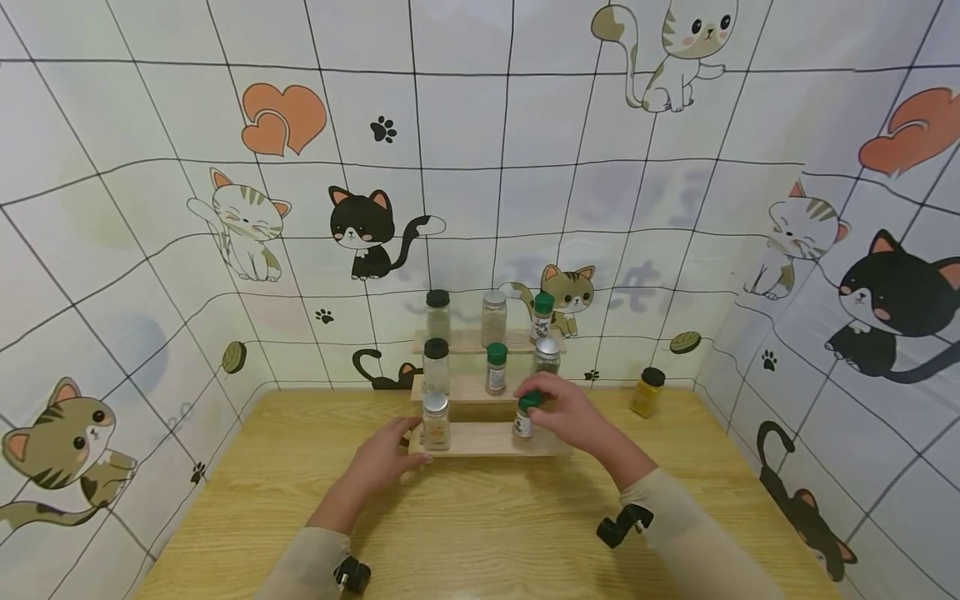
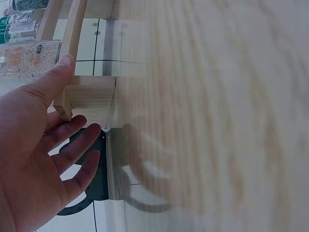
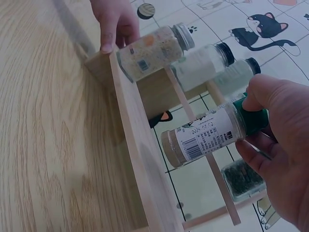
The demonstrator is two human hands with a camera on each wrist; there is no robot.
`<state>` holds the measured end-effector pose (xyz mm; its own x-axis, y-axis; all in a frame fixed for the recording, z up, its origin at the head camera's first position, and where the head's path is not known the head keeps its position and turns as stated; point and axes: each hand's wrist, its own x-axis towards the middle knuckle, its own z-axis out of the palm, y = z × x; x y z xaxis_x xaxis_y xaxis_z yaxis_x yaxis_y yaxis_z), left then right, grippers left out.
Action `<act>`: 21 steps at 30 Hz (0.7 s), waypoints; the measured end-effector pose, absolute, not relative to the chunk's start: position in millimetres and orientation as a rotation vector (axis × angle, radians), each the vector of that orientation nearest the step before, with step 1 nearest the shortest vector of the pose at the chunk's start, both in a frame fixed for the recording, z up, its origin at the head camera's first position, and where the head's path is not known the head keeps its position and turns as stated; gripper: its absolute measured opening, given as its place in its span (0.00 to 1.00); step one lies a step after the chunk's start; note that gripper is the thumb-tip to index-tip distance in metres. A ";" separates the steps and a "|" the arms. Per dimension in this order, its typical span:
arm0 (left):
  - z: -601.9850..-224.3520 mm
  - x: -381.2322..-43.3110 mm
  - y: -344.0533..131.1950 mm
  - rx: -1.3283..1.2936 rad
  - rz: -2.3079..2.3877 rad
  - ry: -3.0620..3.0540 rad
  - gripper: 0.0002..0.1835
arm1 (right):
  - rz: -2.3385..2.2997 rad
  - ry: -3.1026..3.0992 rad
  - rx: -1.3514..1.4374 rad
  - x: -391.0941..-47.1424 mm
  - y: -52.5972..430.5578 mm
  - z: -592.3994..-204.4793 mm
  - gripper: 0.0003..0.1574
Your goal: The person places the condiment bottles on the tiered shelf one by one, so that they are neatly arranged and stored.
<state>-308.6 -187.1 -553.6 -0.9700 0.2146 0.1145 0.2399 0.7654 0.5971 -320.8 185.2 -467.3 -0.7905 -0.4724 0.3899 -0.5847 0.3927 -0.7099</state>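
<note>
A three-tier wooden spice rack (image 1: 480, 440) stands against the back wall. My left hand (image 1: 384, 454) pinches the left end of its lowest board; in the left wrist view the thumb (image 2: 65, 63) lies on the board and the other fingers curl loosely below. With my right hand (image 1: 568, 414) I hold a small spice jar (image 3: 205, 137) by its green cap (image 3: 253, 116), tilted over the right part of the lowest tier. Its white label faces the right wrist camera, and brownish powder shows at the base. A silver-capped jar (image 1: 437, 425) stands at the lowest tier's left end.
On the middle tier are a black-capped jar (image 1: 436, 367), a green-capped jar (image 1: 496, 369) and a silver-capped jar (image 1: 547, 357). The top tier bears another three, including a green-capped jar (image 1: 542, 317). A yellow jar (image 1: 647, 393) stands on the table (image 1: 480, 525) at right.
</note>
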 end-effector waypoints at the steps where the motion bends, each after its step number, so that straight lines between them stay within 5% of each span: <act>1: -553.7 -308.5 -187.2 -0.371 -0.999 -2.915 0.40 | 1.359 -2.517 0.966 -321.7 182.6 -467.5 0.22; 21: -553.1 -308.4 -186.9 -0.389 -0.966 -2.915 0.40 | 1.337 -2.580 1.087 -331.6 152.9 -469.0 0.23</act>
<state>-308.4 -186.9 -553.1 -0.9674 0.2219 0.1218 0.2507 0.7740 0.5814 -331.6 152.9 -469.0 -0.7536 -0.5658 0.3346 -0.5996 0.3833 -0.7025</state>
